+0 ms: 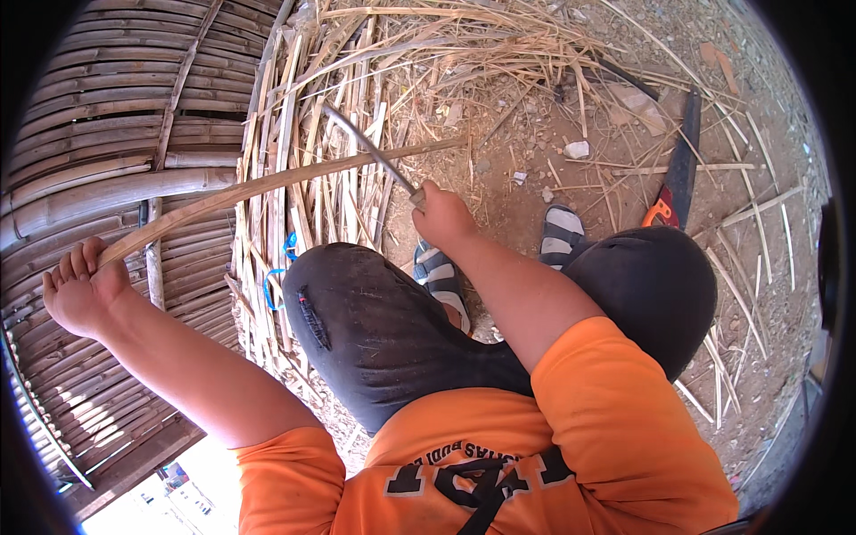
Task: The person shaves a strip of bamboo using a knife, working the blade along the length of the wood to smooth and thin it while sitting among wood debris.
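My left hand [85, 290], at the far left, is closed round the near end of a long bamboo strip [267, 183]. The strip slants up to the right, its far end over the littered ground. In front of my knees, my right hand [441, 217] is closed round the short handle of a long-bladed knife [370, 147]. The blade points up and to the left and crosses the strip; whether they touch I cannot tell.
On the left is a slatted bamboo panel [98, 107]. Split bamboo strips [267, 152] lie piled beside it, with blue cord [270, 290] near my knee. Thin shavings [464, 40] heap beyond. A handsaw [682, 165] with an orange handle lies at the right.
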The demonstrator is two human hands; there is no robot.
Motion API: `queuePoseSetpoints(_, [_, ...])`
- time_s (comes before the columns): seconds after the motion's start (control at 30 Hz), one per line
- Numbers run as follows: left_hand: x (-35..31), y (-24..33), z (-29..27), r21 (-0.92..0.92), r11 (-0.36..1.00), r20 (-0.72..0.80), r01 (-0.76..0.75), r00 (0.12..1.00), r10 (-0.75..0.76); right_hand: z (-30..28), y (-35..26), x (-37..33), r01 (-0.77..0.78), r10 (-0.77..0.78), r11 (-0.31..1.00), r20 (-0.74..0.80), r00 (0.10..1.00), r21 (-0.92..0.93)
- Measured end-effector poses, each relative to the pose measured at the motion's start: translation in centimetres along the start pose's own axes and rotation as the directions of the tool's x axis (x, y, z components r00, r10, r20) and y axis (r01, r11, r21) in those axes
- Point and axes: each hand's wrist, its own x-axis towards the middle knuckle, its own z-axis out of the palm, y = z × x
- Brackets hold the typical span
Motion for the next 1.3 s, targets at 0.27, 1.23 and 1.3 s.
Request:
queuePoseSetpoints(0.27, [1.0, 0.3, -1.2, -0.077, 0.996, 0.133, 0.044, 0.991, -0.033, 1.7, 7.4, 2.5, -0.252, 0.248, 0.968, -0.126, 0.961, -0.017])
queuePoseSetpoints(1.23, [-1.4, 0.5, -0.7, -0.063, 0.998, 0.067, 0.026, 0.998, -0.022, -0.1, 3.9, 0.2, -0.179, 0.181, 0.980, 0.015, 0.983, -0.081])
queuePoseSetpoints(1.3, [-1.4, 0.6, -0.5, -0.072, 0.997, 0.062, 0.027, 0.998, -0.022, -1.0, 1.4, -0.8, -0.042, 0.047, 0.996, 0.070, 0.996, -0.082])
